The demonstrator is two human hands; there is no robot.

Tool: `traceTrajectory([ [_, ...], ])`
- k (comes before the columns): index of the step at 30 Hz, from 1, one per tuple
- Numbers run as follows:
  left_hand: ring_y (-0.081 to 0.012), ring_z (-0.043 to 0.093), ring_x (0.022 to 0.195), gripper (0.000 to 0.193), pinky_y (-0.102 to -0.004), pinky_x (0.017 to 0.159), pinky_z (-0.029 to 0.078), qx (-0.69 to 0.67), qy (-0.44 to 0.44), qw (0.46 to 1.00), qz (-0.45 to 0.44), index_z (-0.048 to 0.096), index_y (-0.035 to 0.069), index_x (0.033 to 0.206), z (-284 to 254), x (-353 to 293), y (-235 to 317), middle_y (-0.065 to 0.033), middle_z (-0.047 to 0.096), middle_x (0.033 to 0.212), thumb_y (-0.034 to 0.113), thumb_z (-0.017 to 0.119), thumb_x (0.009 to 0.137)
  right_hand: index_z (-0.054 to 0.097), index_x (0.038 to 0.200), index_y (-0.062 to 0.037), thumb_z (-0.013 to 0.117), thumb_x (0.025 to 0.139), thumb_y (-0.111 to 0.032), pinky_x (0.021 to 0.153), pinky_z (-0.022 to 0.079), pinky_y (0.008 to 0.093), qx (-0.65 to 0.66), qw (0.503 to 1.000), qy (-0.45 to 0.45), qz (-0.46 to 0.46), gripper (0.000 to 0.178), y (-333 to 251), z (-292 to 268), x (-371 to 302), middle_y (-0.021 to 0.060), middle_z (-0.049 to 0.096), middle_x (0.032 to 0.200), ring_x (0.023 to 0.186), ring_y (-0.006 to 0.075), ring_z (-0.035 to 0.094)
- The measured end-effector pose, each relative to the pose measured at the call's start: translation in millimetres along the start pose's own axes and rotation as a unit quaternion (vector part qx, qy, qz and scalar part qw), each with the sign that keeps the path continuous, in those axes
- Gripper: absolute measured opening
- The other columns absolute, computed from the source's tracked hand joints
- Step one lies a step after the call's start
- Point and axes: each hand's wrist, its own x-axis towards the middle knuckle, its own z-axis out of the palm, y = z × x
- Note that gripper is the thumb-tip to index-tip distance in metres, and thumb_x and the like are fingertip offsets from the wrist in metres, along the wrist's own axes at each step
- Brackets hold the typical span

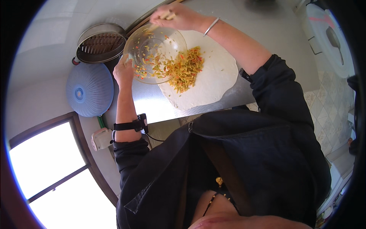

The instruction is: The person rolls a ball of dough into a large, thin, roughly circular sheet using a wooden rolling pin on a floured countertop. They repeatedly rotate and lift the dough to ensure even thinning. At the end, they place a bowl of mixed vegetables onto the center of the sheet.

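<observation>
My left hand (124, 70) grips the rim of a clear glass bowl (152, 45), tilted over a flat round sheet of white dough (213, 80). A yellow-orange chopped filling (187, 68) spills from the bowl onto the dough, and bits still cling inside the bowl. My right hand (171, 16) is above the bowl's far rim, closed on light wooden chopsticks (164, 16) that point into the bowl.
The dough lies on a metal countertop (267, 26). A metal steamer pot (100, 42) stands left of the bowl. A blue round fan (89, 89) sits below the pot. A bright window (49, 168) is at lower left. White appliance (328, 38) at right.
</observation>
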Motion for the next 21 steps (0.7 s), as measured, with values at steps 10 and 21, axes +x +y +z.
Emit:
traceTrajectory([
  [10,-0.0234,0.070,0.077,0.035,-0.0351,0.077,0.051,0.037,-0.019,0.999,0.005,0.068,0.010,0.116,-12,-5,-4,-0.0151,0.071,0.089,0.022,0.062,0.084,0.056,0.127,-0.0102,0.055,0.096,-0.029,0.109,0.031,0.0411,0.189,0.943,-0.222,0.159,0.037,3,-34,24,0.0171,0.052,0.134,0.132,0.0302,0.041],
  [21,-0.0191,0.069,0.071,0.034,-0.0320,0.072,0.052,0.006,0.002,1.000,0.012,0.067,0.011,0.117,-18,-18,7,-0.0139,0.072,0.086,0.020,0.063,0.085,0.066,0.108,-0.0061,0.059,0.096,-0.029,0.073,0.052,0.0240,0.179,0.978,-0.016,0.108,0.027,24,-14,-10,0.0026,0.068,0.086,0.080,0.0089,0.064],
])
